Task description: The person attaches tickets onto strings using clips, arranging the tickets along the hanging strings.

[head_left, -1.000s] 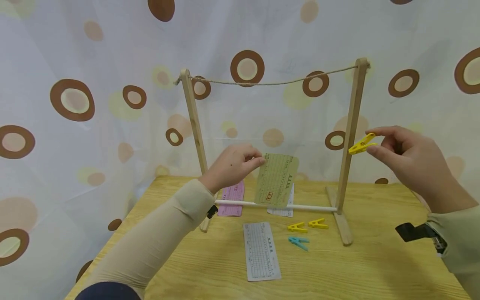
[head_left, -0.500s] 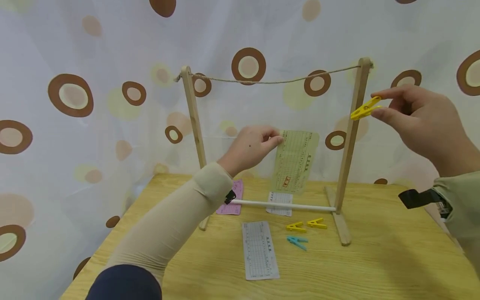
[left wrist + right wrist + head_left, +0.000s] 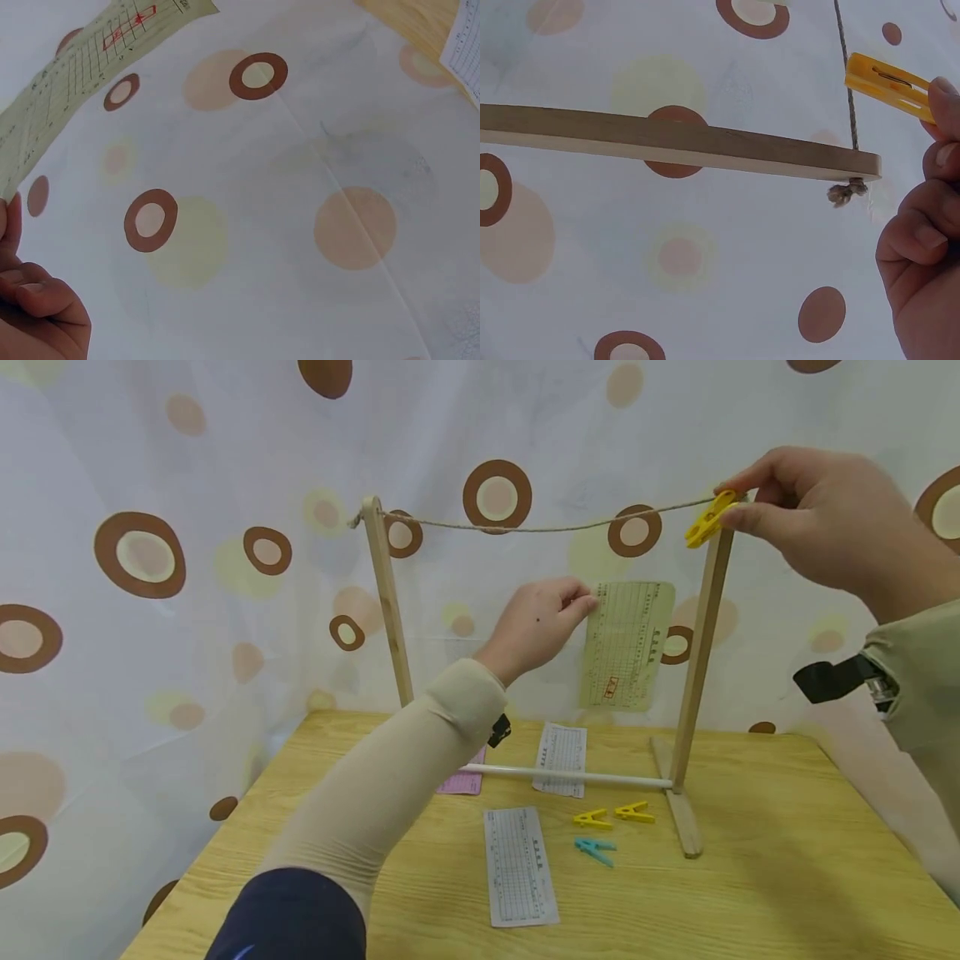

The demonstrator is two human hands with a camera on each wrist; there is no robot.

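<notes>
My left hand [image 3: 542,622] pinches the upper left corner of a green printed slip [image 3: 628,647], which hangs below the right half of the rope [image 3: 551,529]. In the left wrist view the same slip [image 3: 75,79] runs from the fingertips toward the upper edge. My right hand [image 3: 840,527] pinches a yellow clothespin [image 3: 708,520] between thumb and forefinger, beside the top of the right wooden post [image 3: 705,635]. From the right wrist, the clothespin [image 3: 889,84] overlaps the rope [image 3: 850,112] close to its knotted end; whether they touch I cannot tell.
Two yellow clothespins [image 3: 592,819] and a blue one [image 3: 595,850] lie on the wooden table [image 3: 637,910]. A white slip [image 3: 520,864] lies in front; another white slip [image 3: 561,760] and a partly hidden pink slip [image 3: 461,782] lie by the white crossbar [image 3: 630,779].
My left hand has lifted the green slip up and to the right. The right hand has raised the yellow clothespin from mid-post to rope height. The things on the table stay put.
</notes>
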